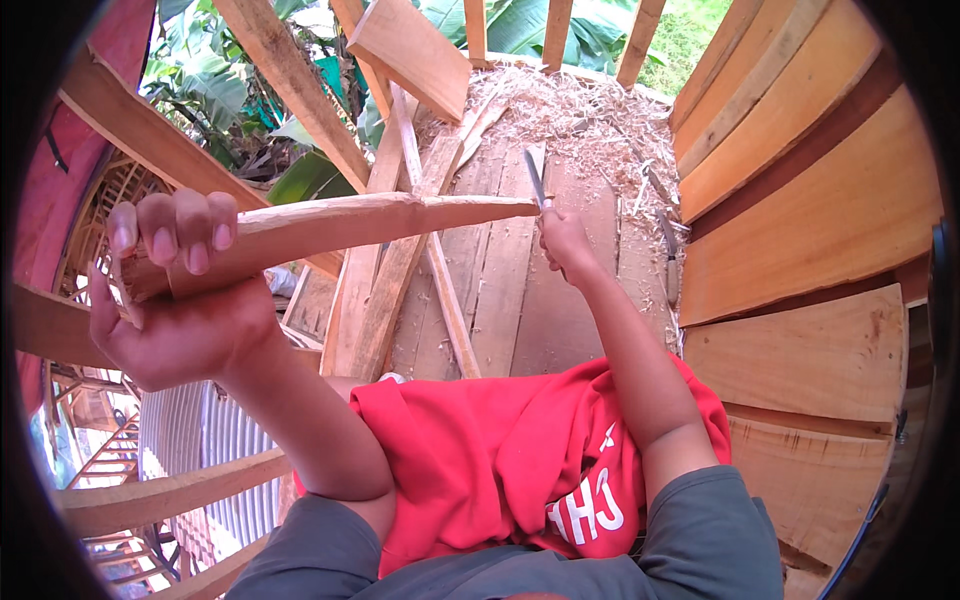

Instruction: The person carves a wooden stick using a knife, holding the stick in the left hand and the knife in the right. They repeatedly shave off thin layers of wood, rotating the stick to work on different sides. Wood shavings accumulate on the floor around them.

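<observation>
My left hand (200, 325) has its fingers curled around the thick end of the wooden piece (330, 228), which runs crosswise before me, narrow end pointing right; my right hand (567, 243) is closed around a knife (535, 174), blade angled away beside that tip.

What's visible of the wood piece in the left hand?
The wood piece is long and tapered, apparently solid timber: pale, uneven far edge, browner side, small step before its slimmer end. It's held up, thick end in the left hand; the slim end is by the knife in the right hand, contact unclear.
</observation>
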The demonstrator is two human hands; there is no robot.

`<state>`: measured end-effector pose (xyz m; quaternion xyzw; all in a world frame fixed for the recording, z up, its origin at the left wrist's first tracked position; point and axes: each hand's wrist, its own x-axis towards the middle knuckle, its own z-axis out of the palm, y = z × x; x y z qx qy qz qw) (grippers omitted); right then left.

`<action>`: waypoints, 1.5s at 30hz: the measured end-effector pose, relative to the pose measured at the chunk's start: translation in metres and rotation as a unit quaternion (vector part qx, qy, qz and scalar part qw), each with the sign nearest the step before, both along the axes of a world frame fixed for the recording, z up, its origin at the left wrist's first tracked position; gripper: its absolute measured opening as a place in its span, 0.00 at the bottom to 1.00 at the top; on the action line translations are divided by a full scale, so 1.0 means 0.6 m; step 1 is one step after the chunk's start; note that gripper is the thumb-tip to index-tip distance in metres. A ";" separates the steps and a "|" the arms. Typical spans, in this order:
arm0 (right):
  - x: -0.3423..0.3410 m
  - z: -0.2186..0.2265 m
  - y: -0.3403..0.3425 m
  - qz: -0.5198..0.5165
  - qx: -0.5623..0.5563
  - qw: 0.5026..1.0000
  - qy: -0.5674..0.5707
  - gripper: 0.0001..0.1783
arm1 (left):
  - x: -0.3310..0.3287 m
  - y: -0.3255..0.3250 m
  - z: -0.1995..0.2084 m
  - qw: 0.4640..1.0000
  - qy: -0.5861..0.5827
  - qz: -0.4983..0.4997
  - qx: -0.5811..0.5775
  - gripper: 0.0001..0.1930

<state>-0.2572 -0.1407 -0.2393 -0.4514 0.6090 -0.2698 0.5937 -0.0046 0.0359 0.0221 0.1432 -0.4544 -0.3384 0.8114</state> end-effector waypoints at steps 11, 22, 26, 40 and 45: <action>0.027 -0.065 0.028 0.045 0.037 0.996 0.070 0.28 | -0.024 -0.033 -0.015 0.998 -0.033 -0.032 0.044 0.16; 0.018 -0.053 0.022 0.073 0.034 0.989 0.126 0.33 | -0.029 -0.033 -0.015 0.993 -0.075 -0.086 0.021 0.18; 0.013 -0.044 0.016 0.077 0.127 0.986 0.071 0.31 | -0.047 -0.030 -0.011 0.996 -0.068 -0.053 0.037 0.13; -0.001 -0.031 0.006 0.168 0.293 0.898 -0.284 0.28 | -0.025 -0.026 -0.010 0.992 -0.109 -0.052 0.032 0.12; 0.000 -0.040 -0.008 0.010 0.233 0.958 -0.165 0.23 | -0.019 -0.028 -0.011 0.992 -0.108 -0.063 0.036 0.12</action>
